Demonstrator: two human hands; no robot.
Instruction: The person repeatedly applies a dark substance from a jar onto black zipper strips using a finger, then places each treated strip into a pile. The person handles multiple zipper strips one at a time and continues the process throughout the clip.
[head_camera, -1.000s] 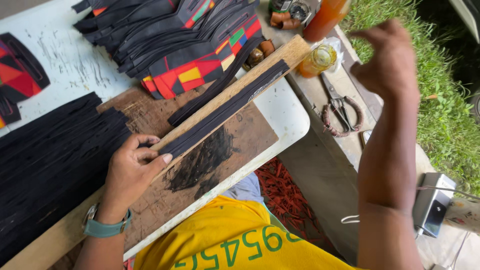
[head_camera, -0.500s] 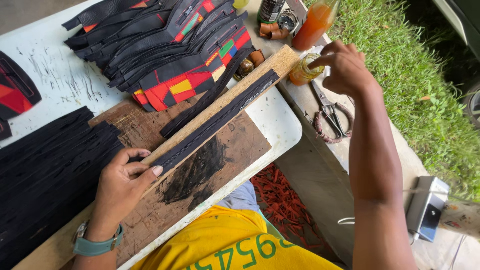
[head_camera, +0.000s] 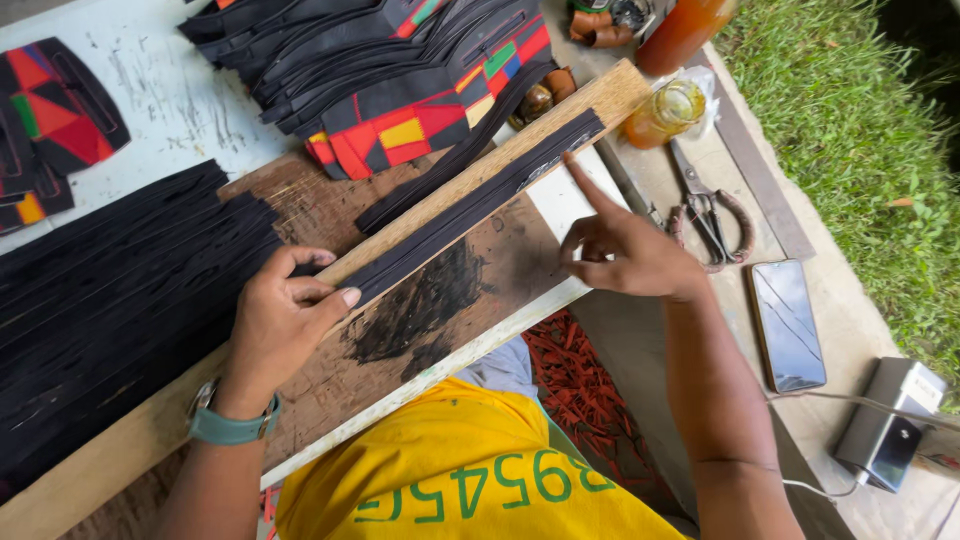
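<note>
My left hand (head_camera: 285, 315) presses on the near end of a long black strip (head_camera: 470, 205) that lies along a pale wooden plank (head_camera: 560, 120). My right hand (head_camera: 620, 250) hovers over the brown stained board (head_camera: 440, 300), its index finger stretched out, the tip touching the strip's far part. The other fingers are curled and hold nothing. A small glass jar of yellow liquid (head_camera: 668, 110) stands just past the plank's far end.
A stack of black strips (head_camera: 110, 290) lies left. Black pieces with red, yellow and green patches (head_camera: 400, 90) are piled at the back. Scissors (head_camera: 705, 205), a phone (head_camera: 787, 325), a grey box with cable (head_camera: 890, 435) and an orange bottle (head_camera: 685, 30) sit right, by grass.
My right hand came back from the jar of yellow liquid to the strip, index finger now stretched onto it. My left hand has stayed pressing on the strip's near end.
</note>
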